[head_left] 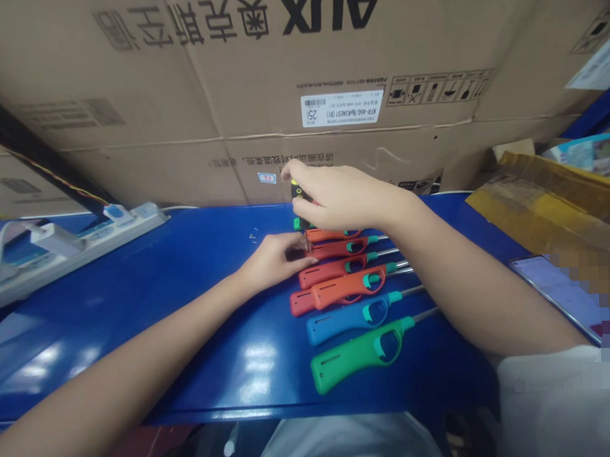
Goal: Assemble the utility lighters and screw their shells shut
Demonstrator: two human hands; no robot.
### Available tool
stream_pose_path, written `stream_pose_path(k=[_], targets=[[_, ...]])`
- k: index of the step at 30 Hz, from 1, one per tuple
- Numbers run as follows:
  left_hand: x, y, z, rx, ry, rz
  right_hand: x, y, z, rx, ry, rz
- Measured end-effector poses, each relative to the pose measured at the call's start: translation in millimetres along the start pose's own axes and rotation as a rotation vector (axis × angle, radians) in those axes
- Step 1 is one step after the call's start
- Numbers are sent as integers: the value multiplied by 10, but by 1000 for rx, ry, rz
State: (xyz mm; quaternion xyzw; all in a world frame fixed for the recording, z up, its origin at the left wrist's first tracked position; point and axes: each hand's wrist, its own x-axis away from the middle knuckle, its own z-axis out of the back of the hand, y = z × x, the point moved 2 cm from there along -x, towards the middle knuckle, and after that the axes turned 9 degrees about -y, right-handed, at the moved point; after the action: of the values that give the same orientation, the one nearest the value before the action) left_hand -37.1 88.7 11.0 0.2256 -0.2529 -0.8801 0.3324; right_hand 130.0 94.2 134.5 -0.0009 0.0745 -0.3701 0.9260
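Note:
In my right hand (328, 191) is a screwdriver with a black and yellow handle (300, 197), held upright over the far end of a row of gas lighters. Its thin shaft seems to point down beside my left fingertips. My left hand (281, 259) pinches the butt end of a red lighter (336, 248). An orange lighter (330, 235) and a green end (298, 223) lie just beyond, partly under my right hand. Nearer me are another red lighter (331, 272), an orange lighter (347, 286) resting over a red one (300, 303), a blue lighter (345, 319) and a green lighter (354, 357).
A large cardboard box (180, 106) walls off the back of the blue table (214, 365). At left lies a white power strip (100, 241) with plugs and cables. On the right are a phone (552, 293) and a taped, opened carton (528, 194).

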Motion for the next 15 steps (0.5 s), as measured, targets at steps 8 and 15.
stream_pose_path(k=[8, 15], targets=[[7, -16, -10, 46, 16, -12, 12, -18, 18, -7, 17, 70], [5, -15, -14, 55, 14, -2, 37, 14, 60, 25, -16, 54]])
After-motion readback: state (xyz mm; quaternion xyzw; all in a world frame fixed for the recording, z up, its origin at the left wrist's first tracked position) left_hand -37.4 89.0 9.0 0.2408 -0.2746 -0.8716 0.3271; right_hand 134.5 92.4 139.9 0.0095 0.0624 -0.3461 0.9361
